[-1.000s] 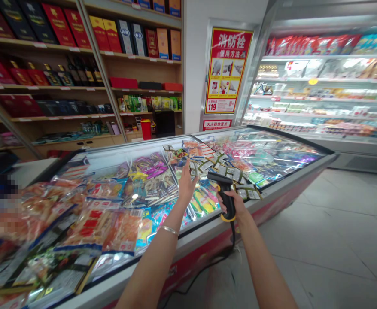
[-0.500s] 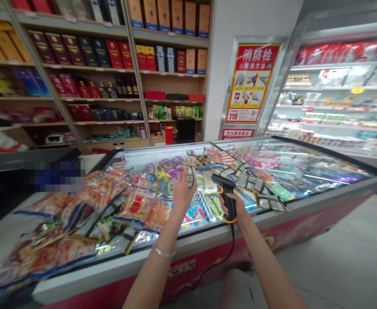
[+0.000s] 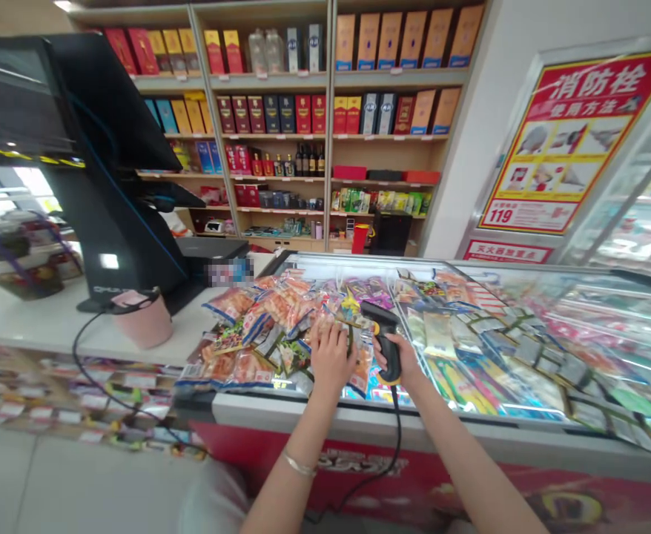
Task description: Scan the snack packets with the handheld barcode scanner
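My right hand (image 3: 403, 357) is wrapped round the grip of a black and yellow barcode scanner (image 3: 389, 348), whose head points left toward my left hand. My left hand (image 3: 332, 356), with a bracelet on its wrist, has its fingers curled over a small flat packet (image 3: 353, 337) with a dark, gold-lined edge; most of it is hidden behind the fingers. Close by on the left lie several clear packs of orange-brown food with blue edges (image 3: 286, 304). Among them are dark packets with green pictures (image 3: 289, 357).
A chest freezer (image 3: 303, 411) with a glass top stretches to the right, with more flat packets (image 3: 548, 352) lying on it. To the left, a counter (image 3: 192, 326) carries a checkout screen (image 3: 119, 148) and a pink cup (image 3: 144, 319). The scanner cable (image 3: 399, 437) hangs down the front.
My view has swung left, bringing the checkout screen and pink cup into sight. My left hand has moved left over the piled packs with the packet; the scanner stays in my right hand.
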Action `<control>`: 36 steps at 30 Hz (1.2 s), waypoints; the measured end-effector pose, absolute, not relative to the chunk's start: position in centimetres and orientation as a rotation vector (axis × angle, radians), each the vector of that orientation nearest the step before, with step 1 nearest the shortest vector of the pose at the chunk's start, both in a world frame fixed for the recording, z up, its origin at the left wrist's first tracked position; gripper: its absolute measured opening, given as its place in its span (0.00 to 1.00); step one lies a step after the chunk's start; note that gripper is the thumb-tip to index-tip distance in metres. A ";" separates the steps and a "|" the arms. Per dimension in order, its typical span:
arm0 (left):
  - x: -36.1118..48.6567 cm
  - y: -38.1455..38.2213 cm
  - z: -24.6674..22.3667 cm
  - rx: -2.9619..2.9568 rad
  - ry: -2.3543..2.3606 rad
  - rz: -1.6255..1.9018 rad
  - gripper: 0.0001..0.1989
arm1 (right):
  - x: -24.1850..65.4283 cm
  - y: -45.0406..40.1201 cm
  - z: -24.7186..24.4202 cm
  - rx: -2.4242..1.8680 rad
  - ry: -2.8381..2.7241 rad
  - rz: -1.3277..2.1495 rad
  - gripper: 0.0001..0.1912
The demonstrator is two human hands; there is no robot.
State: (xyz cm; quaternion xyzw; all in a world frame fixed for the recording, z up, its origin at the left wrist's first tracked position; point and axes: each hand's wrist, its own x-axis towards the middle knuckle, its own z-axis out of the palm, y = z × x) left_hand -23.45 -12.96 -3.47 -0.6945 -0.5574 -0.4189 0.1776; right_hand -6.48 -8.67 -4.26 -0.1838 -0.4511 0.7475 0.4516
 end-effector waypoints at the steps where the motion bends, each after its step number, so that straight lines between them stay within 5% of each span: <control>1: -23.4 -12.9 -3.8 -1.978 -1.587 -1.190 0.13 | -6.6 -8.7 -4.5 -0.459 -1.112 1.848 0.13; 23: -22.3 -13.3 -2.9 -1.923 -1.635 -1.286 0.10 | -5.4 -9.6 -4.4 -0.453 -1.024 1.721 0.12; 36: -7.7 -9.2 2.7 -2.237 -1.283 -1.403 0.11 | 9.3 -13.0 -1.9 -0.464 -0.862 1.331 0.14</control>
